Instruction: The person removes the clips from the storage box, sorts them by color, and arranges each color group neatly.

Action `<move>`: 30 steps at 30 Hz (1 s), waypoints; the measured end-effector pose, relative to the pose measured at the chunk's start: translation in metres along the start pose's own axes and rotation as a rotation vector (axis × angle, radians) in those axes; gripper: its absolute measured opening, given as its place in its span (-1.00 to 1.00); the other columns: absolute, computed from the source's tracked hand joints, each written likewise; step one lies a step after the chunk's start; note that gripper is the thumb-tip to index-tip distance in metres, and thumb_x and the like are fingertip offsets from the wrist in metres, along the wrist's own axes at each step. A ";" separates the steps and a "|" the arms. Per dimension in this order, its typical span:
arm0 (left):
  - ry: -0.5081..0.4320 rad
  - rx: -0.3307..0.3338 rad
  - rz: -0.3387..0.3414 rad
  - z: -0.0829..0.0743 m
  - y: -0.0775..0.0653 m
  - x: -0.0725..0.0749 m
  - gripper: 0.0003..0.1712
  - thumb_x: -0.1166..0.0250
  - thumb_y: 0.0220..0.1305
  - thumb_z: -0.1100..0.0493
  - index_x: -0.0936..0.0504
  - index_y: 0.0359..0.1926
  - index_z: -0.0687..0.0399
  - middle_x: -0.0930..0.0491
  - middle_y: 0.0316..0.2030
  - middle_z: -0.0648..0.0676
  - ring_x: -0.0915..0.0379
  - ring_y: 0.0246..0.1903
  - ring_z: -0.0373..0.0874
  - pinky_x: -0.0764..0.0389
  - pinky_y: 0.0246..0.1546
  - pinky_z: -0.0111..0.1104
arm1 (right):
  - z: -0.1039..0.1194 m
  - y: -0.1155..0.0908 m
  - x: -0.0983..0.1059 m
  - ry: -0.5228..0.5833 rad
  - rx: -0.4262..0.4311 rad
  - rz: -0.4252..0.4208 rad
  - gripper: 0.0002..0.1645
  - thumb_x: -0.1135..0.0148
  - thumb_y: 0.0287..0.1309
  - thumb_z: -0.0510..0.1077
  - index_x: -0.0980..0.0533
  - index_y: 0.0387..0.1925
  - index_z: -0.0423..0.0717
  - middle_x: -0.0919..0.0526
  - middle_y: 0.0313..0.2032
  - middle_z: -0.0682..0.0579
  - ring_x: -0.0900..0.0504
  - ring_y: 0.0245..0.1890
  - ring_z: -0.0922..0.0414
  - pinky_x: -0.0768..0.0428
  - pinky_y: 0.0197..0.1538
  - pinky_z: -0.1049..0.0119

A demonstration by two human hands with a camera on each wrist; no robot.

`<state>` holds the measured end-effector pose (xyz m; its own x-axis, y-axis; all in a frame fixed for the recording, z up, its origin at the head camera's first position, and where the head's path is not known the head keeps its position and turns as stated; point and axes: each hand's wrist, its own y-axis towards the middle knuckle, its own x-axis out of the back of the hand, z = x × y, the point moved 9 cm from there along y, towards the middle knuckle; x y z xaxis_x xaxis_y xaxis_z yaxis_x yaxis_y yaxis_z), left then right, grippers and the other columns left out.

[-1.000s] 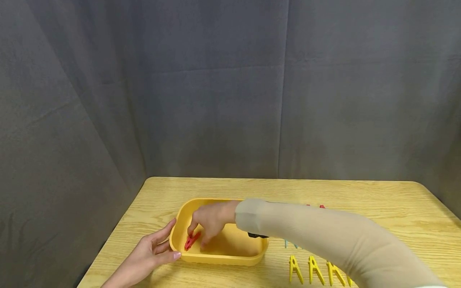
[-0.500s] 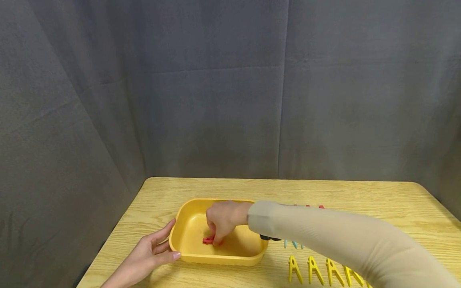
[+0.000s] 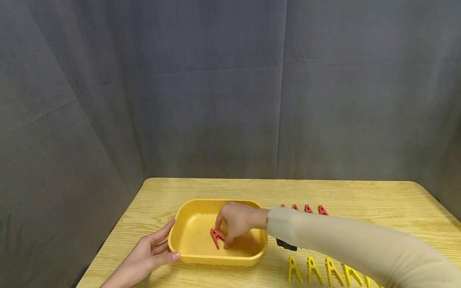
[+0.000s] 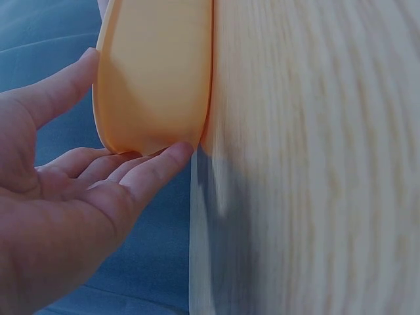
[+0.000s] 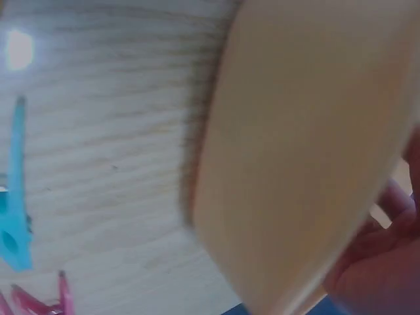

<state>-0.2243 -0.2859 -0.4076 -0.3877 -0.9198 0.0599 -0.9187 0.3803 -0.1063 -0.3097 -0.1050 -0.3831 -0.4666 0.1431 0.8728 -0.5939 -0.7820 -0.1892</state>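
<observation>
A yellow plastic basin (image 3: 187, 256) stands on the wooden table, left of centre. My left hand (image 3: 147, 252) holds its left end, thumb and fingers spread along the wall; in the left wrist view the fingertips of that hand (image 4: 98, 170) touch the basin's end (image 4: 154, 79). Inside the basin, my right hand (image 3: 239, 220) pinches a red clothespin (image 3: 216, 237) near the bottom. How firmly the thumb and finger press on it is hard to see. From the right wrist, the basin's wall (image 5: 295, 151) hides most of the right hand (image 5: 374, 262) and the clothespin.
Red clothespins (image 3: 308, 209) stand in a row at the back right, partly behind the sleeve (image 3: 345, 236). Several yellow clothespins (image 3: 313, 270) line the front right. A blue clothespin (image 5: 14, 216) shows in the right wrist view. A grey curtain (image 3: 216, 100) hangs behind the table.
My right hand has moved right inside the basin, and the red clothespin has shifted right with it and turned. The left hand has stayed on the basin's end.
</observation>
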 end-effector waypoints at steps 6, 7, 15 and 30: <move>-0.001 -0.002 0.004 0.000 0.001 0.001 0.07 -0.38 0.43 0.34 0.17 0.65 0.38 0.21 0.61 0.40 -0.12 0.47 0.37 -0.64 0.16 -0.23 | 0.000 0.006 -0.008 0.151 0.111 0.053 -0.23 -0.70 -0.09 -0.37 -0.66 0.25 -0.22 -0.49 -0.58 0.11 -0.31 -0.55 0.32 -0.34 -0.40 0.50; -0.003 0.001 0.004 0.000 0.001 0.001 0.07 -0.38 0.43 0.34 0.17 0.65 0.38 0.21 0.61 0.40 -0.13 0.47 0.37 -0.64 0.16 -0.23 | 0.000 0.006 -0.010 0.166 0.124 0.060 -0.22 -0.70 -0.08 -0.38 -0.64 0.27 -0.22 -0.52 -0.56 0.12 -0.33 -0.52 0.33 -0.36 -0.38 0.51; -0.005 0.022 0.009 0.003 0.002 -0.001 0.08 -0.38 0.43 0.32 0.19 0.65 0.39 0.18 0.60 0.42 -0.13 0.47 0.36 -0.64 0.16 -0.23 | -0.002 0.007 -0.018 0.233 0.135 0.018 -0.32 -0.73 -0.08 -0.32 -0.70 0.16 -0.23 -0.58 -0.58 0.20 -0.43 -0.52 0.37 -0.44 -0.34 0.53; 0.005 0.002 -0.008 0.001 0.003 0.001 0.09 -0.41 0.39 0.34 0.15 0.64 0.41 0.16 0.60 0.42 -0.18 0.45 0.36 -0.65 0.14 -0.23 | -0.021 0.002 -0.021 0.442 0.006 0.040 -0.27 -0.65 -0.01 -0.41 -0.62 0.26 -0.30 -0.60 -0.66 0.09 -0.27 -0.81 0.29 -0.28 -0.70 0.47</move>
<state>-0.2274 -0.2856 -0.4090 -0.3810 -0.9222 0.0661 -0.9215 0.3730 -0.1079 -0.3147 -0.0966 -0.4117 -0.7254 0.3568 0.5886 -0.5660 -0.7958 -0.2152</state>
